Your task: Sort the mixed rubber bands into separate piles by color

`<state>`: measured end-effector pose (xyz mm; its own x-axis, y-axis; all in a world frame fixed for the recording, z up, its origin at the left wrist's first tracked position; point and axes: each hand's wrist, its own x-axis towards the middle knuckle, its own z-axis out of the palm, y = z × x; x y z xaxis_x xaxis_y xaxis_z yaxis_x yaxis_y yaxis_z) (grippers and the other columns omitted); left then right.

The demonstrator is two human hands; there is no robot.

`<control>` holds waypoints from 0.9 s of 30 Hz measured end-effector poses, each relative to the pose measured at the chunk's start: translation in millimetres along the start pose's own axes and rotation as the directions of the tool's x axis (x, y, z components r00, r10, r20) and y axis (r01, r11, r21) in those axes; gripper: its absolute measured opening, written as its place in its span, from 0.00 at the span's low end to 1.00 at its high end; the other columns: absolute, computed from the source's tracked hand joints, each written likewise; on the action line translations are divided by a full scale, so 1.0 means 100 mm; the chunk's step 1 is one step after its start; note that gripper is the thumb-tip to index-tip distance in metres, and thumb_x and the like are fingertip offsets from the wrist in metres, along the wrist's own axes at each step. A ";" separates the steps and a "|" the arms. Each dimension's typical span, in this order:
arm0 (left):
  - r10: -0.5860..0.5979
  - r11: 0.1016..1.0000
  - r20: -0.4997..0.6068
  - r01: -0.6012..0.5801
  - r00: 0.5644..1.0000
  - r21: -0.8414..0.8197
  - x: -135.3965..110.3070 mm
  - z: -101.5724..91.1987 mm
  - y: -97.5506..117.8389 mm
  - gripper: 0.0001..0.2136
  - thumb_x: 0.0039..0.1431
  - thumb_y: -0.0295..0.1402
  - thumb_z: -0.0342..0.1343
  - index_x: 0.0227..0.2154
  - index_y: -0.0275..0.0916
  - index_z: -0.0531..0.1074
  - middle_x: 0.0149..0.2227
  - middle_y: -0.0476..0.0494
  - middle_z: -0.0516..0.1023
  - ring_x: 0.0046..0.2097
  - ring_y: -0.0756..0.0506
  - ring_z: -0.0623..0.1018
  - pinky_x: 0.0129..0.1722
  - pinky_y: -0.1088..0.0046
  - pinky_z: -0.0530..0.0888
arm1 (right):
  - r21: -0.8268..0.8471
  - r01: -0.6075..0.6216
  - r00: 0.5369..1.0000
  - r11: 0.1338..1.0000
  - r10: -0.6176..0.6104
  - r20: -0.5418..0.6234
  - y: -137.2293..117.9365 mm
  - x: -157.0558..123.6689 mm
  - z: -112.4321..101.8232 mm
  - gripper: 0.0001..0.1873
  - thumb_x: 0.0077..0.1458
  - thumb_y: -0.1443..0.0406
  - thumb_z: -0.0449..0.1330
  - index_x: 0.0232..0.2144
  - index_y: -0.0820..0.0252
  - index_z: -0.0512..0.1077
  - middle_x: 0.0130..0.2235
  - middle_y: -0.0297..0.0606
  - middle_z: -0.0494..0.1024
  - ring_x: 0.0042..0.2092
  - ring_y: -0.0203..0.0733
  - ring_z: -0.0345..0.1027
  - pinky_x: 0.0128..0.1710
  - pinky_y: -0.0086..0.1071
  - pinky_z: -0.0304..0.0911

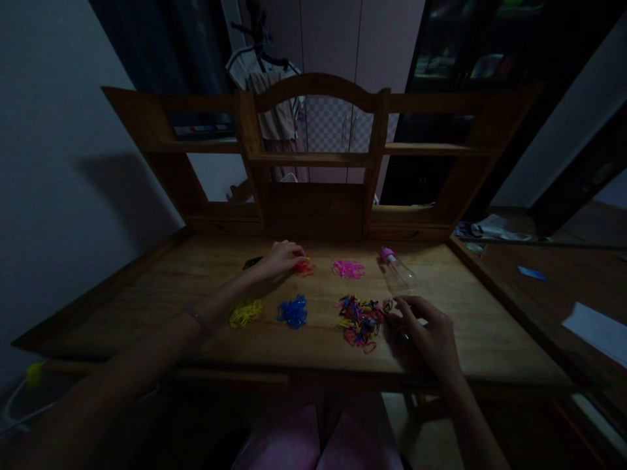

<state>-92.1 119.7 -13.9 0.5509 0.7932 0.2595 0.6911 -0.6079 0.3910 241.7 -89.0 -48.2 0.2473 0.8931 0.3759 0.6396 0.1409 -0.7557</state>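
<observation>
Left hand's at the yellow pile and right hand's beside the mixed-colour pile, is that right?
Not quite: the head view shows the left hand at the red pile instead. The right hand is beside the mixed-colour pile, as you say.

A: Surface?
B: Wooden desk (321,339), shelf unit (313,209) along the back.
A: On it?
B: Small loose bands, piled by colour: black pile (252,262), red pile (304,267), pink pile (349,269), yellow pile (245,313), blue pile (292,312). Plus one mixed pile (360,318). Clear bottle (400,275) on its side, just behind that.
</observation>
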 end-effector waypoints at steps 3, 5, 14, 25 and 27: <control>-0.017 0.999 -0.018 0.017 1.000 -0.032 -0.04 -0.11 0.01 0.14 0.60 0.41 0.52 0.38 0.39 0.78 0.39 0.43 0.80 0.42 0.43 0.75 0.43 0.69 0.67 | -0.006 -0.005 1.000 1.000 0.005 0.003 0.00 0.00 -0.01 0.13 0.61 0.55 0.57 0.38 0.54 0.76 0.37 0.34 0.81 0.35 0.40 0.74 0.35 0.31 0.65; -0.038 0.996 -0.013 0.037 0.999 -0.077 -0.11 -0.21 0.02 0.15 0.60 0.43 0.52 0.38 0.39 0.79 0.38 0.44 0.80 0.42 0.44 0.76 0.43 0.70 0.68 | -0.010 -0.006 1.000 1.000 0.006 0.004 0.00 -0.01 -0.01 0.12 0.61 0.55 0.57 0.38 0.54 0.76 0.37 0.33 0.81 0.35 0.40 0.74 0.35 0.31 0.65; -0.178 0.896 0.141 0.219 0.974 -0.385 -0.69 -0.48 0.11 0.15 0.56 0.45 0.57 0.35 0.38 0.78 0.35 0.44 0.82 0.40 0.45 0.79 0.43 0.69 0.72 | 0.000 -0.009 1.000 1.000 0.009 0.021 0.01 -0.01 -0.02 0.12 0.60 0.55 0.57 0.38 0.54 0.76 0.39 0.34 0.81 0.38 0.42 0.75 0.38 0.31 0.66; -0.250 0.861 -0.058 0.194 0.967 -0.469 -0.18 -0.11 -0.06 0.12 0.50 0.40 0.63 0.31 0.36 0.80 0.33 0.40 0.82 0.38 0.43 0.78 0.40 0.68 0.72 | -0.032 -0.038 0.998 0.999 0.039 0.045 0.04 0.00 -0.02 0.14 0.60 0.54 0.57 0.39 0.54 0.76 0.38 0.35 0.81 0.38 0.42 0.76 0.38 0.31 0.66; -0.244 0.862 -0.053 0.192 0.968 -0.469 -0.07 -0.04 -0.08 0.11 0.48 0.39 0.64 0.30 0.36 0.80 0.33 0.40 0.82 0.37 0.43 0.78 0.38 0.69 0.72 | -0.027 -0.030 0.998 0.999 0.031 0.048 0.03 0.00 -0.02 0.14 0.60 0.54 0.56 0.39 0.54 0.76 0.38 0.35 0.81 0.38 0.42 0.76 0.37 0.31 0.66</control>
<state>-103.5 119.5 -14.8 0.3398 0.9185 0.2025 0.4817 -0.3548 0.8013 245.3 -89.4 -49.8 0.2321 0.9163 0.3263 0.6514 0.1028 -0.7518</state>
